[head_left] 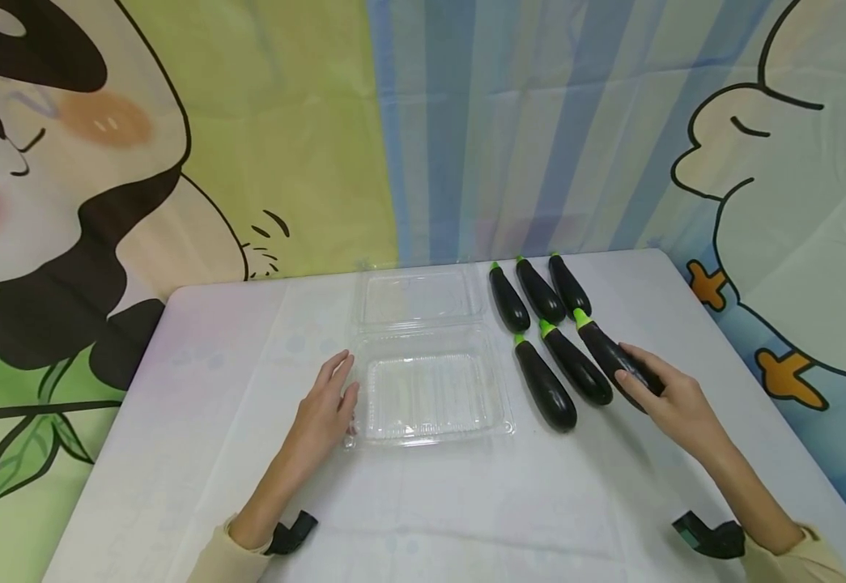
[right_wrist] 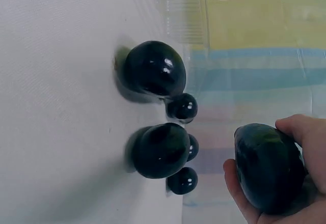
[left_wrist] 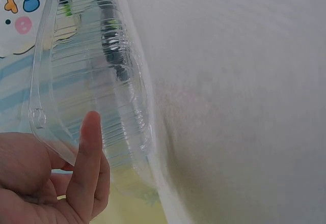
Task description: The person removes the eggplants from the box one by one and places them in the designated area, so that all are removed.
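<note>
My right hand [head_left: 673, 397] grips the thick end of a dark eggplant [head_left: 608, 350] with a bright green stem end, thumb on one side and fingers on the other. In the right wrist view this eggplant [right_wrist: 265, 168] is held up off the table, apart from the others. My left hand [head_left: 328, 409] is at the left edge of a clear plastic clamshell box [head_left: 433, 340], which lies with its lid folded back. Seen in the left wrist view, one straight finger [left_wrist: 90, 152] lies along the box's ribbed wall [left_wrist: 97, 96]; whether the thumb presses the rim is unclear.
Right of the box, several more eggplants lie in two rows: a far row including one eggplant [head_left: 510, 300], and a near row including another [head_left: 546, 385]. A white cloth covers the table [head_left: 466, 510]. Cartoon-printed curtains [head_left: 306, 138] hang behind and beside it.
</note>
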A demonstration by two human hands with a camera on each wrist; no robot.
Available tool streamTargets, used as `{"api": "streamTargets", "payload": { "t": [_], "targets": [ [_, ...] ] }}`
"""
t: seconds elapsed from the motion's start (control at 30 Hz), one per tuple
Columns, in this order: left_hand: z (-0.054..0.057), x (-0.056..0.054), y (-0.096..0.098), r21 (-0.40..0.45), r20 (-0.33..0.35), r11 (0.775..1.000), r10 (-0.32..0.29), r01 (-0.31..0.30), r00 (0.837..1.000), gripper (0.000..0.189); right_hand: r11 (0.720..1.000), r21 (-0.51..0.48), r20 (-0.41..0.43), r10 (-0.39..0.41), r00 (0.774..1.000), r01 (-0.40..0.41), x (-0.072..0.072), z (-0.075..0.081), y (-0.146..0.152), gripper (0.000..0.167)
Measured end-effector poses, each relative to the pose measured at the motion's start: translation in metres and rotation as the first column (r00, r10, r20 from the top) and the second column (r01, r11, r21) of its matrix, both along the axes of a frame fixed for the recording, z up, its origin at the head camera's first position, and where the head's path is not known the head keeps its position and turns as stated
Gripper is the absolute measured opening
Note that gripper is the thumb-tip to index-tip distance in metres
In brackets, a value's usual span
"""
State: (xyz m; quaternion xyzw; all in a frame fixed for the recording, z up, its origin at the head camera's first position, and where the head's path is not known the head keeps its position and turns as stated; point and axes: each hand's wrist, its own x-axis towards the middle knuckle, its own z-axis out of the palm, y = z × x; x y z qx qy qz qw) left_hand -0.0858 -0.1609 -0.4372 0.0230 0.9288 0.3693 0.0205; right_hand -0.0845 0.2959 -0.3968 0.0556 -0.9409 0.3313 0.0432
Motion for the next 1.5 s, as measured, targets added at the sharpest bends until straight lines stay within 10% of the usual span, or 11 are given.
{"api": "streamTargets", "payload": {
  "t": [1.5],
  "targets": [
    [0.0, -0.001, 0.001, -0.005, 0.022, 1.0, 0.013, -0.013, 1.0, 0.054, 0.997, 0.072, 0.244, 0.021, 0.97, -0.04, -0.052, -0.05, 0.019, 0.065]
  ]
}}
